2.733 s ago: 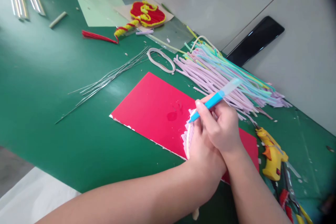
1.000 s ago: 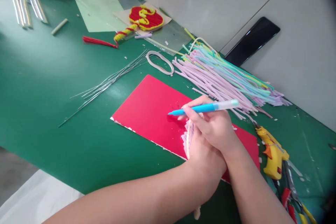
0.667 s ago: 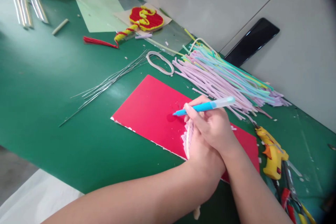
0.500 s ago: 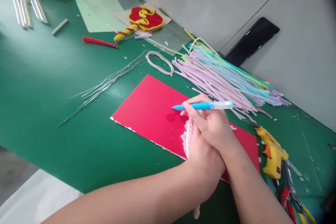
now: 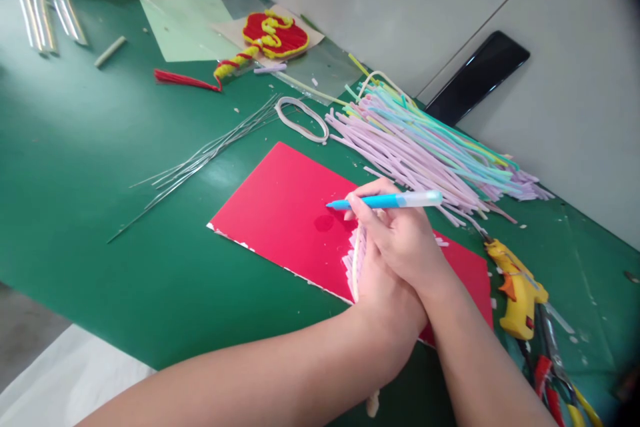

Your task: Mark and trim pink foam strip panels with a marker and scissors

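Note:
A blue marker pen (image 5: 387, 201) with a pale, clear end is held in my right hand (image 5: 407, 237), its tip pointing left just over or on the red board (image 5: 280, 193). Crossed beneath my right wrist, my left hand (image 5: 383, 280) rests over a lilac pipe-cleaner piece with a cream edge (image 5: 354, 260) on the board. The fingers of my left hand are hidden by the right one, and most of the lilac piece is covered. A cream stub (image 5: 373, 404) pokes out below my left forearm. One small darker red patch (image 5: 324, 223) shows near the pen tip.
Beyond the board lies a heap of pastel pipe cleaners (image 5: 420, 140) with a black phone (image 5: 479, 78) behind. A yellow glue gun (image 5: 517, 290) and red-handled pliers (image 5: 550, 373) are at right. Thin wires (image 5: 200, 157), a cream loop (image 5: 301, 120) and a red-and-yellow fan ornament (image 5: 275, 35) lie farther left.

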Demonstrator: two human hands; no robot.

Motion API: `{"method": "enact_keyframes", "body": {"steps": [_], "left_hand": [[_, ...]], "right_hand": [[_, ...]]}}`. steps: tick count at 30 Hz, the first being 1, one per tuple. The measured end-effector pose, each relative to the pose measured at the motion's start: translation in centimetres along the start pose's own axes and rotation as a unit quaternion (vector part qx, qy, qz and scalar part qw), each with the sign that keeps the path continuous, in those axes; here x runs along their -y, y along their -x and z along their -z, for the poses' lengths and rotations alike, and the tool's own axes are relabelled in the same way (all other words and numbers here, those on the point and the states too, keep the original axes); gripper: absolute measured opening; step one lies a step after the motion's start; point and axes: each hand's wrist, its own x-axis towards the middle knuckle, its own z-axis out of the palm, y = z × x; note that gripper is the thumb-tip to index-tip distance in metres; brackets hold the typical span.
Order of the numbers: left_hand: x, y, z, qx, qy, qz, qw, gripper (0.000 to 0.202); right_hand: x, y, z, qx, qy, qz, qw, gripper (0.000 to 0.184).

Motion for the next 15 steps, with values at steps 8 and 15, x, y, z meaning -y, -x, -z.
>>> {"method": "enact_keyframes", "body": {"steps": [8,15], "left_hand": [[-0.1,0.1,0.1,-0.023,-0.038,-0.018,0.999,0.058],[0.0,0.0,1.3,0.030,-0.076,-0.084,0.993,0.050]], "right_hand": [[0.2,0.1,0.1,-0.032,0.021,0.013,0.999,0.020],[-0.1,0.2,0.4,-0.107,0.097,0.000,0.990,0.030]]}}
